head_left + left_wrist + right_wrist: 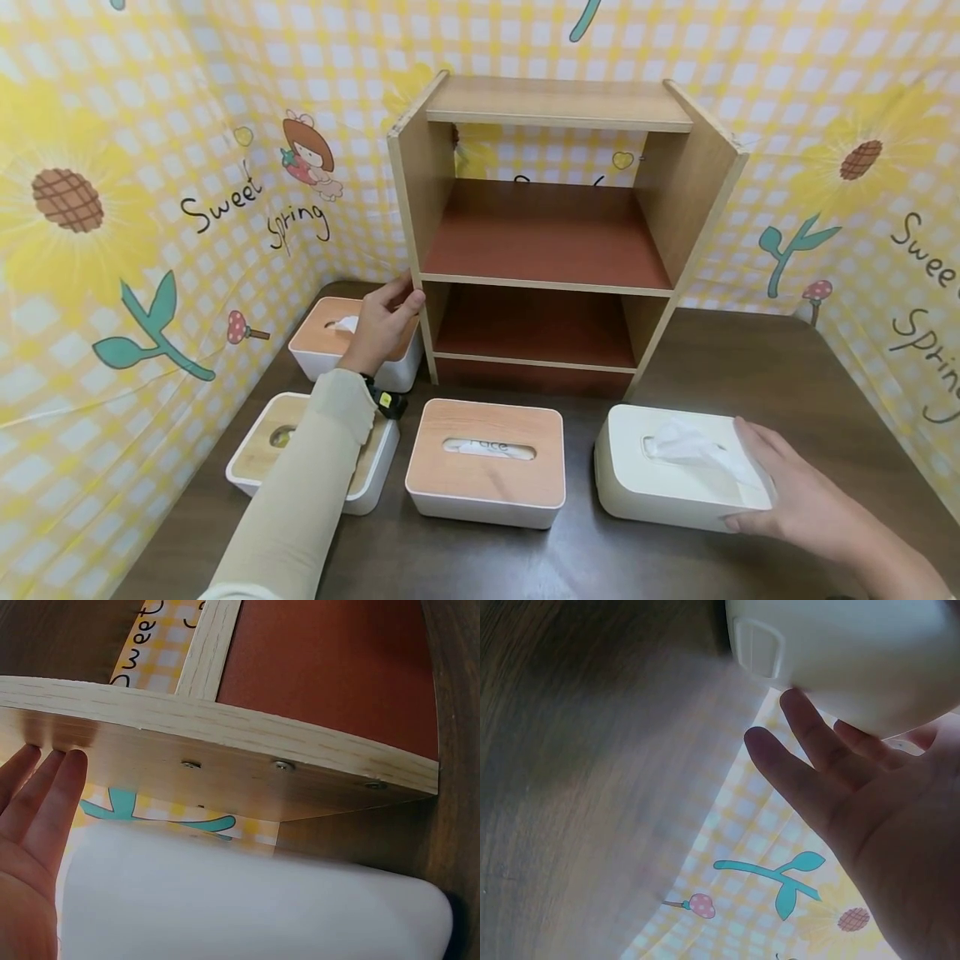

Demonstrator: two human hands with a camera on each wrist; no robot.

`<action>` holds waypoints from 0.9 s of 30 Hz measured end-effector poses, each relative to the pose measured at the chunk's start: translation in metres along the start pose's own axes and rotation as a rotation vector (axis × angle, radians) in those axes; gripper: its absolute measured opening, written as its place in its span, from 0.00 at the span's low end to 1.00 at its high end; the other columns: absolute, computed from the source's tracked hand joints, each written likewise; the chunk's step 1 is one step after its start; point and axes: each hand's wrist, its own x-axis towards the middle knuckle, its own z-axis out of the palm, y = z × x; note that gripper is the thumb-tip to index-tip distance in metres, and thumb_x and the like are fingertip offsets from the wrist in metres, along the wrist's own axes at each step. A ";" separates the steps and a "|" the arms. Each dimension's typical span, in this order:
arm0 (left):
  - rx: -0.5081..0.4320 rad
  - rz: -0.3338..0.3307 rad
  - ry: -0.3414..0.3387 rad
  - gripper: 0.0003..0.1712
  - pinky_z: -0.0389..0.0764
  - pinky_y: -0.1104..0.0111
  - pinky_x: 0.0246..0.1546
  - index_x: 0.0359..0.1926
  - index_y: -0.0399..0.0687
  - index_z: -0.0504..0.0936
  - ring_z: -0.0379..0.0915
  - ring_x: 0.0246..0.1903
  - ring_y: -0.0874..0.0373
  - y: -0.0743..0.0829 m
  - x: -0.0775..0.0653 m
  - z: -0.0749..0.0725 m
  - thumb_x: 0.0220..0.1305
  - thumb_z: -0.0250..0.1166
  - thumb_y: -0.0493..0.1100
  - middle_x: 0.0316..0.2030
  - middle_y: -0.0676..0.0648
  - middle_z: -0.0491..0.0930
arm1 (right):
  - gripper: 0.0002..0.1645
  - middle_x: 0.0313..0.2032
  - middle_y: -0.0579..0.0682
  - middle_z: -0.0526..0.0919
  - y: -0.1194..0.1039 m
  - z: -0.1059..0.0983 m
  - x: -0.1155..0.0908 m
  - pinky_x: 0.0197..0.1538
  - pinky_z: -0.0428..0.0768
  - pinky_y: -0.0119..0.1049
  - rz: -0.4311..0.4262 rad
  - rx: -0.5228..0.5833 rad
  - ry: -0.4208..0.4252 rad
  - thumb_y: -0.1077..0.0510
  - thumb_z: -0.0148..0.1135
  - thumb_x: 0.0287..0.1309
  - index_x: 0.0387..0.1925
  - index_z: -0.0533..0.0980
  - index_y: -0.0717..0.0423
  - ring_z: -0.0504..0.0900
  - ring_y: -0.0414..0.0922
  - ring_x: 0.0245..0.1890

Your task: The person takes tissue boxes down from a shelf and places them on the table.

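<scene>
My left hand point(382, 325) is at the left side of a small wooden shelf unit point(558, 98). In the left wrist view, its straight fingers point(67, 769) rest against the outer side panel point(232, 780). At the right, a cream tissue box point(660, 493) stands on the table with a tissue sticking out of its slot. My right hand point(795, 492) grips the right end of that box, thumb at the front corner and fingers on the far side. From the right wrist view, some fingers point(772, 750) reach past the box's end and stay partly apart from it.
A white tissue box with a wood-coloured lid point(487, 417) stands in front of the shelf. Two similar boxes, a rear one point(315, 333) and a nearer one point(258, 433), stand at the left, partly behind my left arm. Yellow checked cloth point(337, 50) hangs around the dark table point(757, 358).
</scene>
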 end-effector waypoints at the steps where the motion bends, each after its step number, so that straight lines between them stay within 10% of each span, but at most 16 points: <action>1: 0.002 0.000 0.001 0.25 0.77 0.72 0.48 0.65 0.33 0.70 0.74 0.54 0.45 0.000 0.000 0.000 0.70 0.59 0.37 0.57 0.34 0.75 | 0.79 0.66 0.64 0.57 0.000 0.000 0.000 0.48 0.70 0.64 -0.001 0.000 0.000 0.35 0.80 0.32 0.77 0.42 0.57 0.66 0.63 0.57; 27: 0.022 0.026 0.000 0.26 0.77 0.72 0.49 0.65 0.32 0.69 0.74 0.55 0.45 0.001 0.000 0.000 0.71 0.59 0.40 0.58 0.33 0.74 | 0.79 0.67 0.63 0.58 0.005 0.003 -0.001 0.48 0.70 0.62 -0.022 0.017 0.029 0.35 0.80 0.32 0.77 0.43 0.57 0.67 0.61 0.57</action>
